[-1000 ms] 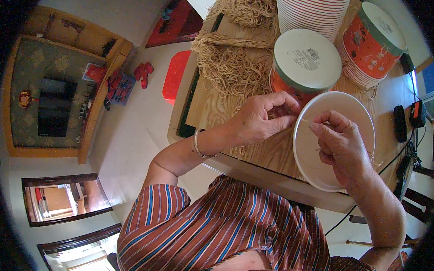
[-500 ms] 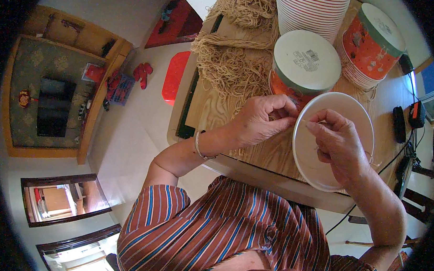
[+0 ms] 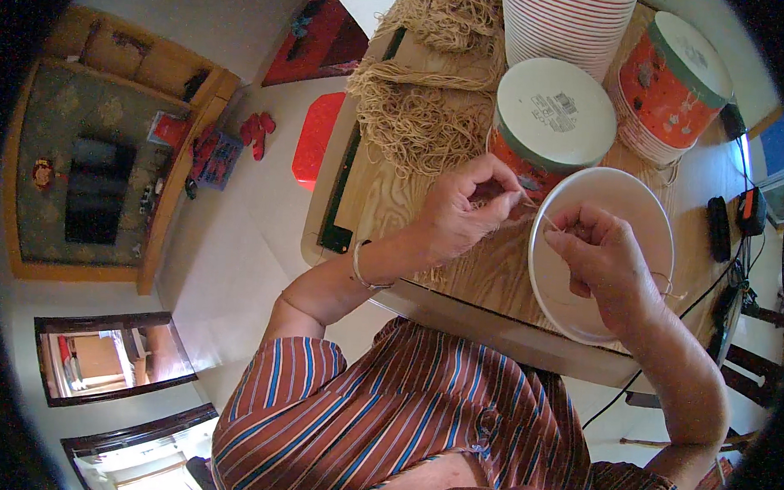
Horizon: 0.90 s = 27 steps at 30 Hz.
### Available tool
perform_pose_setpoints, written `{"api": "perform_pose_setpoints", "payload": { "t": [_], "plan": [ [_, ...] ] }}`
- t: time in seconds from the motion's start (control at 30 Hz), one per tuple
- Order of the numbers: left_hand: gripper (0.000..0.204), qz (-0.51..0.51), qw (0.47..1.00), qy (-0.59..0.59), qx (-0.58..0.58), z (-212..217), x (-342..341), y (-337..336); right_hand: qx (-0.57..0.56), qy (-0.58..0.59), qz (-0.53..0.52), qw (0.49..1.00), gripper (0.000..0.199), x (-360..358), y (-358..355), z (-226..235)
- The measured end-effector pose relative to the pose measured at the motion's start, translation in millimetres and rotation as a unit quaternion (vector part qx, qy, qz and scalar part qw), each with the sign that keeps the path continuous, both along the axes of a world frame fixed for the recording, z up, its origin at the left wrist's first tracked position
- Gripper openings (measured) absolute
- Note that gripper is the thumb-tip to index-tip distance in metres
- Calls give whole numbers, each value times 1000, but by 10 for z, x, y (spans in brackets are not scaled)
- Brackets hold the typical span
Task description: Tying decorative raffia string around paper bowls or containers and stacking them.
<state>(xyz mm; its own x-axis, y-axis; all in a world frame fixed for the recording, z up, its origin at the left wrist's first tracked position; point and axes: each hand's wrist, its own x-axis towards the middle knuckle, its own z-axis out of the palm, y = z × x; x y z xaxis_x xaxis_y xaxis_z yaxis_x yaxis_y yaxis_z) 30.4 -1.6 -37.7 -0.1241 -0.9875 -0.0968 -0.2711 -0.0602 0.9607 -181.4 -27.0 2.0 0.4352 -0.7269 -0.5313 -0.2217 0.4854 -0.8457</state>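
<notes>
A white paper bucket (image 3: 571, 313) lies tilted at the table's front edge, its mouth facing me. My left hand (image 3: 473, 203) is just outside the left rim, fingertips pinched on a thin tan string (image 3: 546, 217). Inside the mouth, my right hand (image 3: 605, 263) pinches the same string between thumb and forefinger. The string spans the short gap between both hands at the rim; whether it runs through a hole there is too small to tell. A loose string end (image 3: 677, 296) sticks out by the bucket's right rim.
Tangled tan string bundles (image 3: 430, 130) cover the table's left side. Behind the bucket stand an upturned red bucket (image 3: 554, 112), a tall nested stack (image 3: 568, 31) and another upturned stack (image 3: 674, 86). Black cables (image 3: 737, 266) run along the right edge.
The hands have moved slightly apart, left hand to the left, and the string between them now shows more plainly. The bucket has barely shifted.
</notes>
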Motion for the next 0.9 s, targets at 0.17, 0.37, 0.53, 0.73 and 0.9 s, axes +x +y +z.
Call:
{"api": "perform_pose_setpoints", "payload": {
  "t": [0.17, 0.37, 0.53, 0.73, 0.9],
  "plan": [
    [9, -7, 966, 89, -243, -12, 62, -19, -101, 59, 44, 992, 12, -20, 6, -2],
    [13, -163, 913, -25, -374, 213, 2, -164, -159, 25, 44, 986, 10, -20, 75, -91],
    [12, -175, 863, -84, -466, 229, -55, -376, -269, 73, 50, 959, 10, 34, 196, -91],
    [10, -237, 874, -138, -400, 345, -47, -491, -627, 222, 88, 742, 29, 143, 358, -4],
    [15, -294, 890, -71, -341, 403, -52, -569, -637, 284, 130, 705, 43, 147, 350, -30]
  ]
}}
